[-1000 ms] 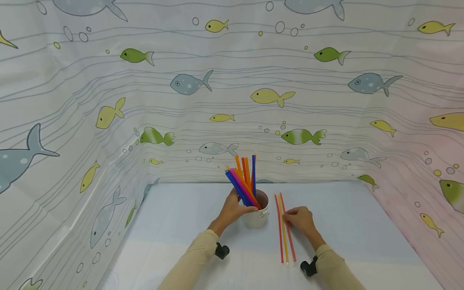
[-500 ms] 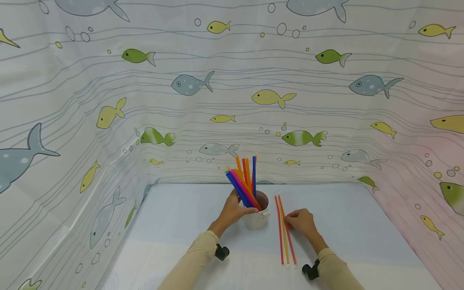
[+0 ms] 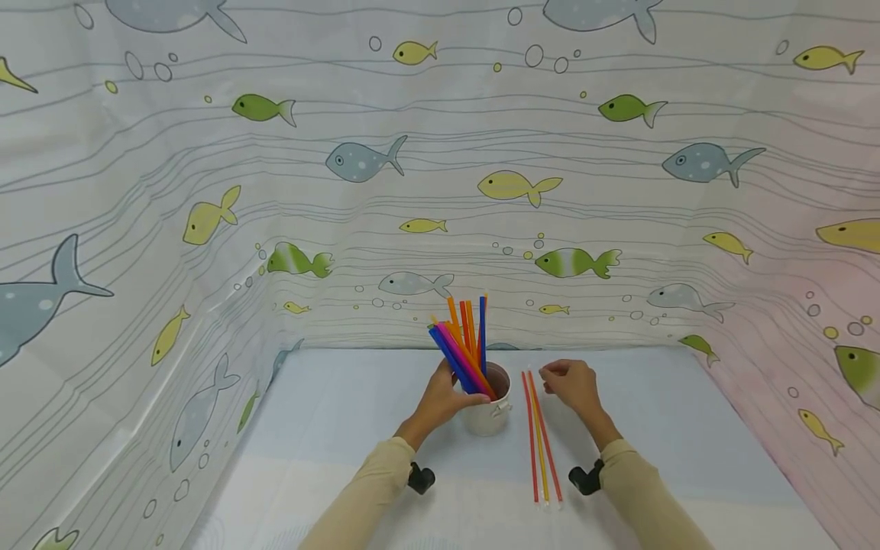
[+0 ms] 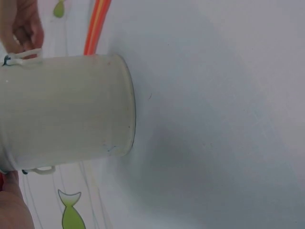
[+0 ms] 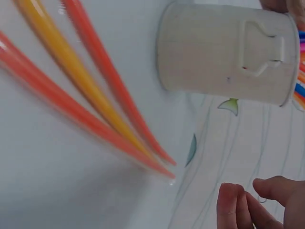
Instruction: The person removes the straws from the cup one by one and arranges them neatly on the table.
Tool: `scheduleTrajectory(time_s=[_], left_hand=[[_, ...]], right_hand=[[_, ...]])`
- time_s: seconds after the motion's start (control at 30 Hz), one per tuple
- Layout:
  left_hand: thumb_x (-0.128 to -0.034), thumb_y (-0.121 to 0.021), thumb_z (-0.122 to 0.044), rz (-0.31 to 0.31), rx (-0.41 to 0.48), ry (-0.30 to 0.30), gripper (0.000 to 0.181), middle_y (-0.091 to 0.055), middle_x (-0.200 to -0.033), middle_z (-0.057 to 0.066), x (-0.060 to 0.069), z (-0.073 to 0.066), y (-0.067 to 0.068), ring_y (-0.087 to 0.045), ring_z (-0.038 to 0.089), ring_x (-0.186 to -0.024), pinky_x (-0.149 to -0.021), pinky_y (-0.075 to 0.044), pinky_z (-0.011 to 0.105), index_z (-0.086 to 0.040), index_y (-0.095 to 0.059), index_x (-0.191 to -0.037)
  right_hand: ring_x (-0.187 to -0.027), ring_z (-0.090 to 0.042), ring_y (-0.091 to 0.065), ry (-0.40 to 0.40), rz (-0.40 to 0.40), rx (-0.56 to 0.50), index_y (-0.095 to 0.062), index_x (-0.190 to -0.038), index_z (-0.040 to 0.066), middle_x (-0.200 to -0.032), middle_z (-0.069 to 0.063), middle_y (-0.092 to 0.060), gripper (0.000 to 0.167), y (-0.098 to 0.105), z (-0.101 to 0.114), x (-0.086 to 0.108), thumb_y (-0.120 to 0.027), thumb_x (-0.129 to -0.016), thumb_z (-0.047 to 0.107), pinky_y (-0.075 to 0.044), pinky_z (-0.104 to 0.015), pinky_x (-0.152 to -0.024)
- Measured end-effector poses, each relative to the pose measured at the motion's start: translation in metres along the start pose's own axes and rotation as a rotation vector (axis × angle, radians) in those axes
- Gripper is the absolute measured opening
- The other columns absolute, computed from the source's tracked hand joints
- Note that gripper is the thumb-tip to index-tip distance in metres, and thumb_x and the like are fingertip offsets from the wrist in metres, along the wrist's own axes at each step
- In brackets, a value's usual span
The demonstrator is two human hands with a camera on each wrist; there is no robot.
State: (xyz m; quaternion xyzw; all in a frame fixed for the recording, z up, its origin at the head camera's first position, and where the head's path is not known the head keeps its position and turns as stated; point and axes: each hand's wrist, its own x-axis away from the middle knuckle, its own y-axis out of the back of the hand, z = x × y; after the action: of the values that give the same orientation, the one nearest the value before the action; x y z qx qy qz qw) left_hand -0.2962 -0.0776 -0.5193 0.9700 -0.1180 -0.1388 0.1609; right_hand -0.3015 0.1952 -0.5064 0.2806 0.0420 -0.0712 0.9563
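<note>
In the head view, my left hand [image 3: 440,393] curls round the rim of a white can [image 3: 486,418] with small side handles. A bunch of coloured straws [image 3: 459,359], blue, pink and orange, stands in the can and leans against that hand; whether the fingers also grip them is hidden. Right of the can, two red straws and a yellow straw [image 3: 543,466] lie side by side, converging at their far ends. My right hand [image 3: 576,383] hovers beside those ends. In the right wrist view, its thumb and fingertips [image 5: 228,191] are apart with nothing between them.
The pale tabletop [image 3: 330,412] reaches to a fish-patterned curtain [image 3: 440,252] at the back and both sides. A black wrist camera [image 3: 421,478] sits under the left forearm, another wrist camera [image 3: 586,480] by the right.
My right hand has left the middle of the lying straws and moved toward their far ends. Those straws' far ends now lie closer together. My left hand stays at the can.
</note>
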Motion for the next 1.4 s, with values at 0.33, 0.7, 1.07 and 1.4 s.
scheduleTrajectory(time_s=[0.33, 0.7, 1.07, 1.4], left_hand=[[-0.0758, -0.085, -0.028, -0.007, -0.012, -0.006, 0.09, -0.048, -0.141, 0.004, -0.002, 0.001, 0.002, -0.045, 0.025, -0.133, -0.107, -0.039, 0.044, -0.016, -0.031, -0.147], [-0.0751, -0.085, -0.028, -0.004, -0.005, -0.005, 0.095, -0.046, -0.143, 0.003, -0.001, 0.0, 0.001, -0.044, 0.023, -0.134, -0.108, -0.038, 0.044, -0.018, -0.028, -0.15], [-0.0756, -0.086, -0.024, 0.002, -0.005, -0.024, 0.093, -0.045, -0.145, 0.004, 0.0, -0.004, 0.001, -0.044, 0.025, -0.134, -0.108, -0.038, 0.045, -0.017, -0.029, -0.15], [-0.0755, -0.086, -0.024, -0.002, -0.006, -0.033, 0.092, -0.045, -0.144, 0.004, 0.0, -0.001, 0.0, -0.044, 0.024, -0.134, -0.108, -0.037, 0.044, -0.016, -0.03, -0.148]], right_hand=[[-0.067, -0.019, -0.071, 0.157, 0.003, -0.046, -0.073, -0.097, -0.001, -0.082, -0.011, -0.073, 0.019, -0.009, 0.063, -0.027, -0.072, -0.088, 0.015, -0.059, -0.029, -0.062], [-0.066, -0.016, -0.07, 0.195, 0.02, -0.081, -0.074, -0.098, 0.002, -0.083, -0.007, -0.074, 0.017, -0.042, 0.086, -0.032, -0.076, -0.084, 0.012, -0.059, -0.03, -0.065], [-0.071, -0.019, -0.071, 0.118, 0.043, -0.155, -0.074, -0.096, 0.001, -0.086, -0.009, -0.074, 0.018, -0.058, 0.089, -0.03, -0.079, -0.082, 0.01, -0.059, -0.03, -0.066], [-0.071, -0.02, -0.071, 0.103, 0.039, -0.192, -0.073, -0.095, 0.001, -0.085, -0.01, -0.073, 0.016, -0.064, 0.087, -0.03, -0.078, -0.082, 0.008, -0.059, -0.03, -0.065]])
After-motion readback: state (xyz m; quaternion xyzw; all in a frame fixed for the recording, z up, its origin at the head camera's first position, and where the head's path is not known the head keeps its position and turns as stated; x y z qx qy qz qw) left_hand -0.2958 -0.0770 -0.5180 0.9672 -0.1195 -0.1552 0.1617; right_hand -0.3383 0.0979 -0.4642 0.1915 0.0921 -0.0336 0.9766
